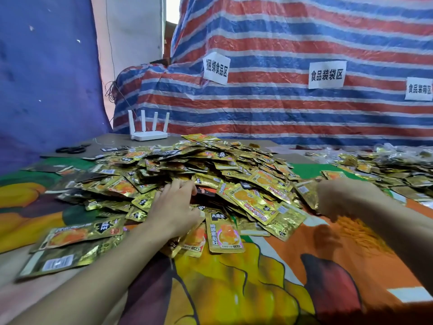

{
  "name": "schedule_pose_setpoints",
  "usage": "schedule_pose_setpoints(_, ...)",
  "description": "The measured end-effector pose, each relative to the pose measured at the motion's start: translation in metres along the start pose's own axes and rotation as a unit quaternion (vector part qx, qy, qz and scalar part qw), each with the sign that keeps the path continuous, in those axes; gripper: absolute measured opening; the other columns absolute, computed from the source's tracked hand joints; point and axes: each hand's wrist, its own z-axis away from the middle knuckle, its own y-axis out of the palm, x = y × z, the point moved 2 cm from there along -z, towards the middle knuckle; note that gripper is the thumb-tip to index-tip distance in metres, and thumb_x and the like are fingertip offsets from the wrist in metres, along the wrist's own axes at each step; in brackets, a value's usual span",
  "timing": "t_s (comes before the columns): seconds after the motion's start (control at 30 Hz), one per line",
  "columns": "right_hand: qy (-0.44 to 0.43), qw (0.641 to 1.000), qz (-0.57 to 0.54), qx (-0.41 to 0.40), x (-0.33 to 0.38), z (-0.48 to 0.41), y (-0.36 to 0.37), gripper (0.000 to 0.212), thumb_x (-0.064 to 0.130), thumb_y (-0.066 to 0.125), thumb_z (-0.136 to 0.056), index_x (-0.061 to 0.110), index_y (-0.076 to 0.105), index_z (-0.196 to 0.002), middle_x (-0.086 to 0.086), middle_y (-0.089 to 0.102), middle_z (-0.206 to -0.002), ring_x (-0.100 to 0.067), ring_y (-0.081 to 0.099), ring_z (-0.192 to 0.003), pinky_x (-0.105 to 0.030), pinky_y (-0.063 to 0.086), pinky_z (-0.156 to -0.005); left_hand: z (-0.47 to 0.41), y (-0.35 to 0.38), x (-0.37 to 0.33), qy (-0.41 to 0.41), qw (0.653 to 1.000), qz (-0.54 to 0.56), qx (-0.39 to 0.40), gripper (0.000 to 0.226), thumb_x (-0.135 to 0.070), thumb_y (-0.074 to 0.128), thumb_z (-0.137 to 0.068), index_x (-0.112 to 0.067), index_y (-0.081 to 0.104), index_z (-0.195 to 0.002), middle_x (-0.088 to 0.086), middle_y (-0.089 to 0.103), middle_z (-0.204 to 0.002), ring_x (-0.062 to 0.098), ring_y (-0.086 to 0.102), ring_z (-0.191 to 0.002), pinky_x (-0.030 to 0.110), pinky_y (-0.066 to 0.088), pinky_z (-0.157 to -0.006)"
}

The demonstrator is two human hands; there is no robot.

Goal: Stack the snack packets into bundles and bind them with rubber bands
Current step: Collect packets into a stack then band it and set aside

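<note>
Snack packets (210, 167) labelled 麻酱素毛肚 under spread left hand (174, 207); right hand (342, 198) grip unclear.

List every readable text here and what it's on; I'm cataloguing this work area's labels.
"捆绑食品区": left paper sign on the striped tarp.
"食品装袋区": middle paper sign.
"食品装", then blurred characters: right paper sign, at the frame edge.
"大魔王" and "麻酱素毛肚": upright packet at the near edge of the pile.
Barcode packet and the other packets: print too small or blurred to read.
</note>
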Motion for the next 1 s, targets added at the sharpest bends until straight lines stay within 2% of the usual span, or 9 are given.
schedule_pose_setpoints(0.07, -0.025, 0.999, 0.006, -0.048, 0.005, -0.006, 0.001, 0.004, 0.011, 0.059, -0.086, 0.013, 0.061, -0.088, 0.001, 0.056, -0.073, -0.015, 0.058, -0.07, -0.026, 0.047, -0.056, -0.009, 0.0, 0.006, 0.001, 0.996, -0.085, -0.001, 0.053, -0.023, 0.06, -0.09, -0.027, 0.041, -0.14, 0.001, 0.041, -0.131, 0.022, 0.039, -0.125, 0.041, 0.031, -0.109)
schedule_pose_setpoints(0.13, -0.078, 0.988, -0.088, -0.097, 0.022, -0.011, 0.0, 0.008, 0.014, 0.059, -0.088, 0.011, 0.06, -0.096, -0.007, 0.065, -0.095, -0.019, 0.062, -0.083, -0.029, 0.054, -0.069, -0.018, -0.003, 0.009, 0.022, 0.99, -0.132, -0.035, 0.065, -0.02, 0.063, -0.087, -0.029, 0.036, -0.146, 0.003, 0.034, -0.14, 0.024, 0.032, -0.134, 0.042, 0.024, -0.114)
schedule_pose_setpoints(0.2, -0.142, 0.965, -0.204, -0.089, 0.049, -0.014, 0.0, 0.048, 0.033, 0.069, -0.09, 0.013, 0.052, -0.13, -0.011, 0.057, -0.127, -0.027, 0.059, -0.11, -0.038, 0.051, -0.092, -0.028, -0.005, 0.011, 0.039, 0.985, -0.157, -0.065, 0.072, -0.017, 0.066, -0.083, -0.031, 0.036, -0.147, 0.005, 0.029, -0.148, 0.026, 0.025, -0.141, 0.044, 0.018, -0.117)
schedule_pose_setpoints(0.27, -0.183, 0.949, -0.251, -0.056, 0.077, -0.015, 0.001, 0.075, 0.049, 0.073, -0.085, 0.018, 0.039, -0.145, -0.012, 0.046, -0.135, -0.03, 0.051, -0.119, -0.042, 0.048, -0.1, -0.037, -0.003, 0.01, 0.063, 0.978, -0.188, -0.063, 0.077, -0.021, 0.067, -0.084, -0.033, 0.032, -0.151, 0.006, 0.023, -0.156, 0.027, 0.019, -0.145, 0.046, 0.014, -0.119)
schedule_pose_setpoints(0.43, -0.174, 0.964, -0.201, -0.032, 0.12, -0.018, 0.004, 0.057, 0.044, 0.065, -0.083, 0.015, 0.041, -0.125, -0.015, 0.043, -0.121, -0.03, 0.044, -0.104, -0.043, 0.048, -0.087, -0.054, 0.016, -0.005, 0.085, 0.972, -0.218, 0.006, 0.075, -0.041, 0.06, -0.092, -0.038, 0.024, -0.157, -0.004, 0.027, -0.164, 0.026, 0.02, -0.15, 0.052, 0.01, -0.122)
schedule_pose_setpoints(0.57, -0.136, 0.964, -0.191, -0.127, 0.142, -0.011, 0.008, 0.053, 0.046, 0.059, -0.088, 0.013, 0.042, -0.127, -0.016, 0.045, -0.117, -0.036, 0.049, -0.113, -0.047, 0.049, -0.088, -0.053, 0.029, -0.012, 0.072, 0.974, -0.216, -0.014, 0.055, -0.027, 0.055, -0.096, -0.039, 0.042, -0.149, -0.011, 0.049, -0.148, 0.021, 0.038, -0.14, 0.05, 0.018, -0.118)
schedule_pose_setpoints(0.73, -0.127, 0.952, -0.194, -0.198, 0.154, -0.005, 0.011, 0.033, 0.029, 0.055, -0.095, 0.015, 0.047, -0.123, -0.012, 0.046, -0.108, -0.035, 0.053, -0.105, -0.042, 0.039, -0.074, -0.048, 0.023, -0.013, 0.092, 0.98, -0.166, -0.061, 0.047, -0.01, 0.052, -0.094, -0.034, 0.061, -0.133, -0.011, 0.063, -0.124, 0.019, 0.054, -0.123, 0.044, 0.028, -0.113)
schedule_pose_setpoints(0.9, -0.102, 0.933, -0.279, -0.202, 0.131, -0.01, -0.004, 0.016, 0.014, 0.055, -0.092, 0.015, 0.058, -0.107, -0.005, 0.054, -0.086, -0.031, 0.054, -0.081, -0.035, 0.041, -0.069, -0.045, -0.002, -0.01, 0.064, 0.991, -0.088, -0.078, 0.024, -0.012, 0.05, -0.096, -0.028, 0.064, -0.107, -0.004, 0.065, -0.092, 0.029, 0.065, -0.094, 0.036, 0.039, -0.07)
schedule_pose_setpoints(1.0, -0.088, 0.915, -0.335, -0.205, 0.123, -0.008, -0.015, 0.016, 0.012, 0.054, -0.088, 0.015, 0.058, -0.104, -0.006, 0.062, -0.09, -0.031, 0.057, -0.083, -0.035, 0.041, -0.066, -0.042, -0.011, -0.002, 0.013, 0.995, 0.0, -0.102, 0.013, -0.031, 0.052, -0.103, -0.022, 0.06, -0.098, -0.001, 0.064, -0.083, 0.029, 0.064, -0.081, 0.035, 0.039, -0.062)
